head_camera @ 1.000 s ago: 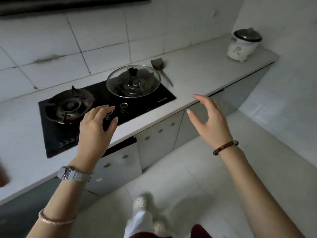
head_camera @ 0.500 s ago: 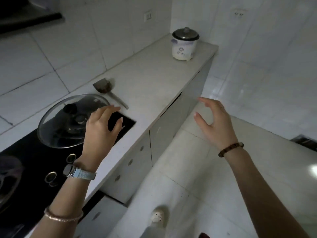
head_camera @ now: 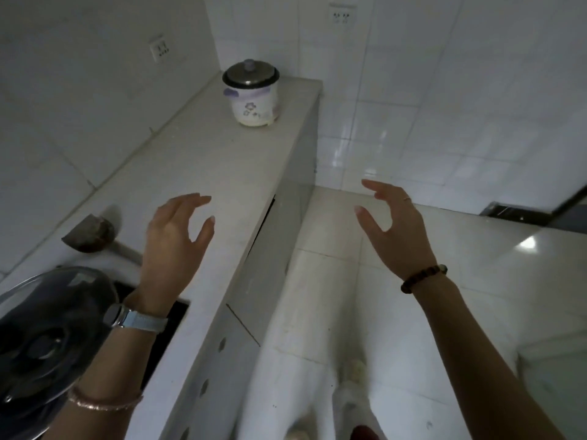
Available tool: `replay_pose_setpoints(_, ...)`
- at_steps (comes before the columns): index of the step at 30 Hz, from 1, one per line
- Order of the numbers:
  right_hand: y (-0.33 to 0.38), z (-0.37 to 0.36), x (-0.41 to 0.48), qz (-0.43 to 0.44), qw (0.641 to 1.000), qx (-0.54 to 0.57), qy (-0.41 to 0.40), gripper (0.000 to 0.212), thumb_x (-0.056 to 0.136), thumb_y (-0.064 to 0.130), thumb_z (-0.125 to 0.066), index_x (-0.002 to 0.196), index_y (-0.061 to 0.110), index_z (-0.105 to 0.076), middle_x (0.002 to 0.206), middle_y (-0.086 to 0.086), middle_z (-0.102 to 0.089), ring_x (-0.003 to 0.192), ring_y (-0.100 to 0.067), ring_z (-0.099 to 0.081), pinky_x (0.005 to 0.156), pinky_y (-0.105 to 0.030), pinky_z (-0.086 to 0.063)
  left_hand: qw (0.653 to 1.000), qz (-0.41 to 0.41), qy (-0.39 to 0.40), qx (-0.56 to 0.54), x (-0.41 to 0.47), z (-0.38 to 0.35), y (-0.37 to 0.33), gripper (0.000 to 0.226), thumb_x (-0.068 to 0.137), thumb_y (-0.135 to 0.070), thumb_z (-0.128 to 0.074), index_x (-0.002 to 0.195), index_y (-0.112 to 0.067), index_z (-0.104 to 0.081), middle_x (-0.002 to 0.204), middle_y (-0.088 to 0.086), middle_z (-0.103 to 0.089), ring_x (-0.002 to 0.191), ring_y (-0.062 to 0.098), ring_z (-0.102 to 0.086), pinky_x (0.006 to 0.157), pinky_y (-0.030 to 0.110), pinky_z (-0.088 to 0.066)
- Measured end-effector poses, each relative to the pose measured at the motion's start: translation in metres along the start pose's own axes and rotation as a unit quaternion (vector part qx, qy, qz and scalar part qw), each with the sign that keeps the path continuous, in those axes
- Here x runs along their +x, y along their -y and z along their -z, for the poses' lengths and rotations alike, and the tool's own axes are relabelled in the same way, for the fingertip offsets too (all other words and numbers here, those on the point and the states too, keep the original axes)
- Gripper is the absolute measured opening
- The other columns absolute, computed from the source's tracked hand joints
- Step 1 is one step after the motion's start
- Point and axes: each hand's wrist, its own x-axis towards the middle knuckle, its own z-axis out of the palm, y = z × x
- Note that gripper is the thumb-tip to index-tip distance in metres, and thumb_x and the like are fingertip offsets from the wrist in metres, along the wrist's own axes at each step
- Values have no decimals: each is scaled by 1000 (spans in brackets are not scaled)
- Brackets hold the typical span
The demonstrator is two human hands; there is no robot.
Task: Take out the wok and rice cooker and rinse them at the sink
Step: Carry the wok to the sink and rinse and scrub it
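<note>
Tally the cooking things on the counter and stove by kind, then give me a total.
Rice cooker: 1
Glass lid: 1
Spatula: 1
Total: 3

Both hands raised and empty, fingers loosely spread.
The left hand (head_camera: 178,236) reaches forward, back to the camera, thumb apart, a wristwatch (head_camera: 136,319) on its wrist; the right hand (head_camera: 394,227) is level with it and well apart, palm turned inward, fingers gently curved, a bead bracelet (head_camera: 424,277) at the wrist.
</note>
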Motion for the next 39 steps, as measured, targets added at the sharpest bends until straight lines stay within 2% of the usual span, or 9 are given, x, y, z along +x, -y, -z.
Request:
replay_pose_setpoints(4,-40,15,47,3,1000,-18,-10,40,92,29,-59,131,22,-50,126,6,-51,115,-10,-50,99,-28,-40,1000,-7,-4,-6,49,-46,-21,32,92,-18,-62,124,-11,-61,125,10,-61,115,28,-56,101,41,-41)
replay_pose_setpoints(9,-93,35,120,21,999,-29,-10,41,93,28,-60,131,19,-50,127,4,-52,116,-10,-50,101,-28,-40,1000,0,-7,-12,112,-108,-51,32,92,-17,-62,123,-10,-61,125,10,-61,115,28,-56,102,39,-39)
replay_pose_setpoints(12,-119,45,164,29,999,-29,8,40,93,28,-59,131,18,-51,127,3,-53,117,-11,-50,101,-27,-39,1000,15,-20,-14,147,-137,-69,32,92,-17,-62,124,-11,-61,125,9,-61,116,27,-55,102,38,-38)
replay_pose_setpoints(16,-147,48,219,43,998,-25,36,40,93,30,-58,131,22,-50,128,4,-51,118,-10,-49,103,-32,-41,998,35,-44,-18,185,-166,-86,30,92,-16,-62,122,-11,-61,124,9,-62,115,26,-56,101,33,-36)
replay_pose_setpoints(20,-168,41,264,53,997,-10,47,39,93,32,-57,131,24,-49,129,7,-51,117,-7,-49,104,-36,-42,997,60,-48,-20,216,-187,-91,30,92,-17,-61,122,-12,-61,125,8,-61,116,25,-56,103,36,-37)
replay_pose_setpoints(26,-187,12,331,64,995,10,72,38,94,28,-56,131,22,-50,128,5,-52,115,-6,-48,101,-28,-40,995,77,-60,6,269,-207,-74,31,93,-17,-61,123,-12,-61,125,9,-61,116,25,-56,105,39,-40)
replay_pose_setpoints(32,-197,-32,412,91,991,6,97,40,94,29,-56,133,21,-49,129,6,-52,117,-8,-47,99,-24,-37,992,92,-92,7,335,-239,-35,30,92,-15,-61,122,-8,-62,122,12,-62,111,27,-58,100,31,-37)
replay_pose_setpoints(36,-188,-63,476,102,988,15,115,39,94,28,-56,132,20,-50,122,14,-47,113,-2,-44,95,-19,-35,988,117,-105,-4,384,-259,-6,29,92,-12,-62,121,-6,-62,120,13,-62,109,28,-58,95,22,-34)
replay_pose_setpoints(39,-178,-85,523,108,986,17,128,39,95,26,-55,133,21,-49,124,13,-47,113,1,-42,95,-15,-33,984,136,-114,-13,419,-265,17,29,91,-10,-62,119,-5,-63,119,13,-63,110,28,-58,96,23,-35)
